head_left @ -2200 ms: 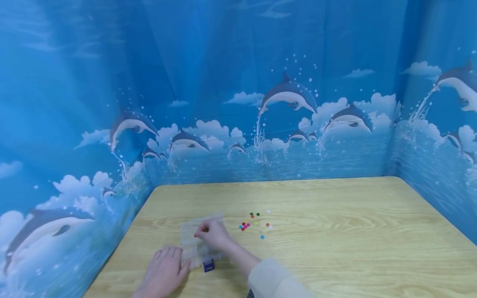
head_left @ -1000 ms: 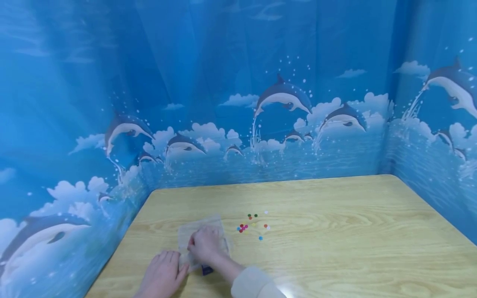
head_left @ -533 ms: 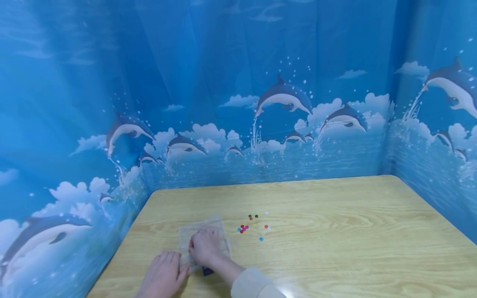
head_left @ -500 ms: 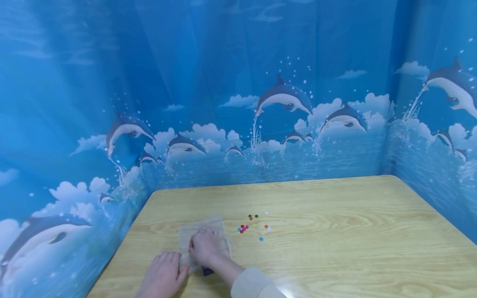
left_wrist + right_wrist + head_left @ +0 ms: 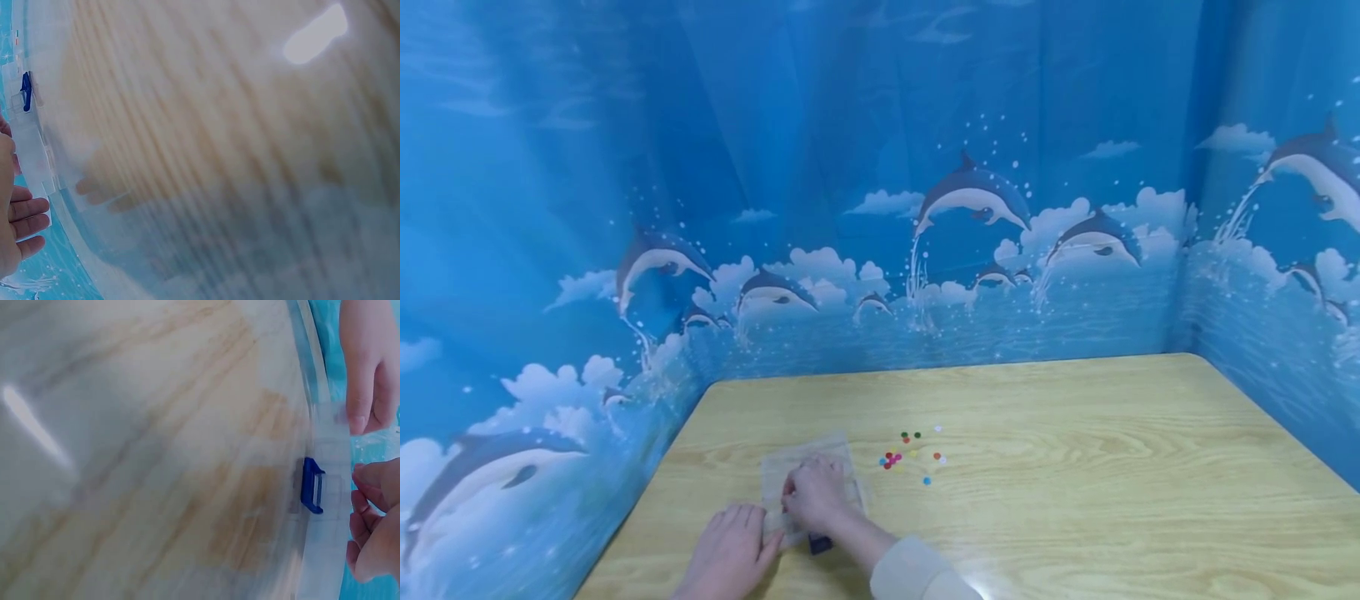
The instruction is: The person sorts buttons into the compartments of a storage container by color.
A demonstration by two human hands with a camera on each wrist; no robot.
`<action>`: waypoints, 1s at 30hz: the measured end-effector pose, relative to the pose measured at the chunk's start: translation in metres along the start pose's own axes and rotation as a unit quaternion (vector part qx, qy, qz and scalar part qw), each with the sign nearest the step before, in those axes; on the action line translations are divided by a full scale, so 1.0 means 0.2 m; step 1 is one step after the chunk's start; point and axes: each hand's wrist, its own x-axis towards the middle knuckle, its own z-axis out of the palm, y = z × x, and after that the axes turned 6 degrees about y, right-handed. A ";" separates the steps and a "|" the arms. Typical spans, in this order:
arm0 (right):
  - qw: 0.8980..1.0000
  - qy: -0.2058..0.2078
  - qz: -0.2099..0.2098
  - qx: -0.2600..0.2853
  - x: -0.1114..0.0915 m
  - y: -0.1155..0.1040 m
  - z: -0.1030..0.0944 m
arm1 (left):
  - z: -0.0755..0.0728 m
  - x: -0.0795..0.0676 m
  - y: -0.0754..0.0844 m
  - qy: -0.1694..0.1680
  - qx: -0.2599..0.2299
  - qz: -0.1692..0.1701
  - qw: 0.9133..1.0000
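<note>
A flat, see-through plastic box (image 5: 775, 467) with a dark blue latch (image 5: 820, 543) lies at the left of the table. My left hand (image 5: 726, 550) rests against its near left corner, fingers fairly straight and thumb at the edge. Over the box, my right hand (image 5: 816, 493) bends its fingers down and brings thumb and forefinger together; a small reddish spot shows at their tips, the disc itself mostly hidden. In the right wrist view the blue latch (image 5: 312, 486) and the right hand (image 5: 378, 519) appear at the box's edge.
Several small coloured discs (image 5: 891, 458) lie loose on the wooden table (image 5: 1075, 467) to the right of the box, among them a blue disc (image 5: 927, 481) and a dark green disc (image 5: 917, 435). A dolphin-printed curtain (image 5: 880, 167) stands behind the table.
About two seconds ago the right hand held a red disc above the box's far left part. It has since come down and nearer, and stayed there. The left hand has barely moved.
</note>
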 end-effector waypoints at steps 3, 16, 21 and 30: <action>1.000 0.006 0.002 0.024 0.00 0.02 -0.02 | 0.00 0.00 0.00 -0.006 -0.003 0.000 1.000; 0.973 -0.019 0.051 0.225 0.06 0.11 -0.13 | -0.02 0.02 0.00 -0.049 -0.009 -0.021 0.999; 0.964 -0.028 0.059 0.258 0.06 0.15 -0.16 | -0.02 0.02 0.00 -0.058 -0.007 -0.030 0.998; 0.953 -0.019 0.084 0.291 0.09 0.26 -0.21 | -0.02 0.01 0.01 -0.040 0.002 -0.022 0.999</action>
